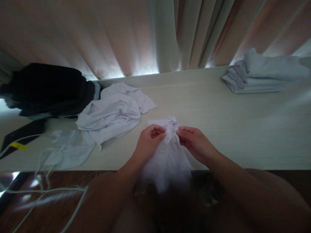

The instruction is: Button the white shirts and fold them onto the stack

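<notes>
Both hands pinch one white garment [167, 155] at its top edge. L hand [148, 139]: grip narrow, fingers curled in, thumb & fingertips closed on a bunch of the cloth. R hand [194, 142]: same narrow pinch on the cloth, just beside the L, fingertips nearly meeting across a small crumpled peak of fabric. The garment sits at the near edge of the pale wood-grain worktop [218, 123], centre of view; its lower part hangs off the edge toward the person's lap, blurred.

Left of it, apart from the hands: a crumpled white shirt [114, 113] spread loose on the worktop. Further L, a dark clothing pile [48, 89] at the back. Near-left: a flat white cloth piece [65, 149] w/ pale cables [48, 191] trailing off the edge. Far R, at the back: a neat stack of folded light cloths [262, 74]. Behind everything, beige curtains [121, 35] w/ light glowing at the hem.
</notes>
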`<action>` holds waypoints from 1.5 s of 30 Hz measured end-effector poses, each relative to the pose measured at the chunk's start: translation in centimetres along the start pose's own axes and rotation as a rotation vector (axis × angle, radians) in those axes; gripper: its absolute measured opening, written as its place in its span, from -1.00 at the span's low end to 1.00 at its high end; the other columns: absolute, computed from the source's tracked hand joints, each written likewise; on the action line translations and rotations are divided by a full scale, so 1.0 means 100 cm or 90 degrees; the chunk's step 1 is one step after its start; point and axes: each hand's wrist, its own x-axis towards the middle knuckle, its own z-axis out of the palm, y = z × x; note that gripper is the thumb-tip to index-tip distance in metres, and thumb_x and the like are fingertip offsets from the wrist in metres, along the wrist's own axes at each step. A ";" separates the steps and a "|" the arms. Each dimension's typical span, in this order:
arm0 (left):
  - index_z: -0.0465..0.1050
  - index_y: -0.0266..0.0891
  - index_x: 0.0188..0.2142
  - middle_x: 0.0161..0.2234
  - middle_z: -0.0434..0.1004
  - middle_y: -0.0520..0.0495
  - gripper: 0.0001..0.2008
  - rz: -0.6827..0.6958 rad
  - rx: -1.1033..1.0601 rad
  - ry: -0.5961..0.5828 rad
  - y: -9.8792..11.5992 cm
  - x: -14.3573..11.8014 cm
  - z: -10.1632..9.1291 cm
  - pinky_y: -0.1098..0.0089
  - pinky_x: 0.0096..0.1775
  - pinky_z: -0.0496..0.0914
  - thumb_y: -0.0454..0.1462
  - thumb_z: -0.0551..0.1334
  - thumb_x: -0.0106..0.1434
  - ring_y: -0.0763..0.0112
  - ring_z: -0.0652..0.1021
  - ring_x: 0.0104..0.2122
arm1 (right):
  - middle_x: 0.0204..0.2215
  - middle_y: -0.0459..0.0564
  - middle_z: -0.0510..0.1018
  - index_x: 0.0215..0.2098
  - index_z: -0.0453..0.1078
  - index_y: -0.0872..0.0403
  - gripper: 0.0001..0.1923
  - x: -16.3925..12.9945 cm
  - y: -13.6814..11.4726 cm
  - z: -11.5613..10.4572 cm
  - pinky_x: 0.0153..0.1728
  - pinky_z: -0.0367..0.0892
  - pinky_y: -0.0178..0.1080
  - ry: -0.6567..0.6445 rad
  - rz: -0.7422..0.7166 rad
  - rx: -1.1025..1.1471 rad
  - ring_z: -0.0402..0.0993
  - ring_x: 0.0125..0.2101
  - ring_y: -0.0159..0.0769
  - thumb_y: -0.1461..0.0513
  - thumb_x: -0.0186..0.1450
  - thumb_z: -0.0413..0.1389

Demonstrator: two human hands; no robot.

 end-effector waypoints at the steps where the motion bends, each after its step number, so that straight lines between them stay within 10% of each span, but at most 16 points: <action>1: 0.48 -0.23 -0.33 -0.36 0.59 -0.02 -0.89 -0.007 0.004 0.011 -0.001 0.000 0.000 0.35 -0.20 0.43 -0.30 0.31 0.11 0.36 0.56 -0.32 | -0.49 -0.11 0.45 -0.42 0.46 0.11 -0.79 -0.002 0.002 0.001 -0.41 0.24 -0.31 0.006 -0.013 -0.025 0.32 -0.48 -0.41 0.12 0.21 0.26; 16: 0.42 -0.23 -0.33 -0.35 0.55 -0.02 -0.90 -0.006 -0.003 0.043 -0.011 0.004 0.019 0.38 -0.24 0.40 -0.26 0.28 0.16 0.38 0.53 -0.33 | -0.49 -0.09 0.50 -0.43 0.44 0.07 -0.76 0.002 0.031 0.003 -0.42 0.26 -0.29 0.104 -0.112 -0.292 0.38 -0.46 -0.33 0.08 0.16 0.30; 24: 0.53 -0.26 -0.37 -0.36 0.59 -0.05 -0.76 0.008 0.066 -0.150 -0.014 0.007 0.006 0.38 -0.26 0.38 -0.12 0.25 0.24 0.32 0.53 -0.32 | -0.52 -0.09 0.46 -0.44 0.44 0.09 -0.74 0.003 0.029 0.002 -0.49 0.17 -0.33 0.095 -0.113 -0.302 0.30 -0.49 -0.37 0.06 0.18 0.26; 33: 0.46 -0.25 -0.51 -0.54 0.47 0.05 -0.77 -0.010 0.126 0.015 -0.026 0.009 0.009 0.43 -0.42 0.28 -0.16 0.26 0.19 0.42 0.43 -0.48 | -0.54 -0.12 0.44 -0.43 0.43 0.09 -0.75 -0.003 0.035 0.005 -0.50 0.20 -0.33 0.163 -0.045 -0.134 0.29 -0.53 -0.39 0.08 0.16 0.28; 45: 0.54 -0.26 -0.43 -0.43 0.58 -0.01 -0.82 -0.043 0.025 -0.024 -0.018 -0.001 0.017 0.40 -0.31 0.35 -0.19 0.26 0.18 0.37 0.51 -0.39 | -0.48 -0.09 0.51 -0.34 0.54 0.09 -0.82 -0.002 0.039 0.001 -0.41 0.30 -0.30 0.145 -0.078 -0.121 0.38 -0.48 -0.38 0.13 0.21 0.25</action>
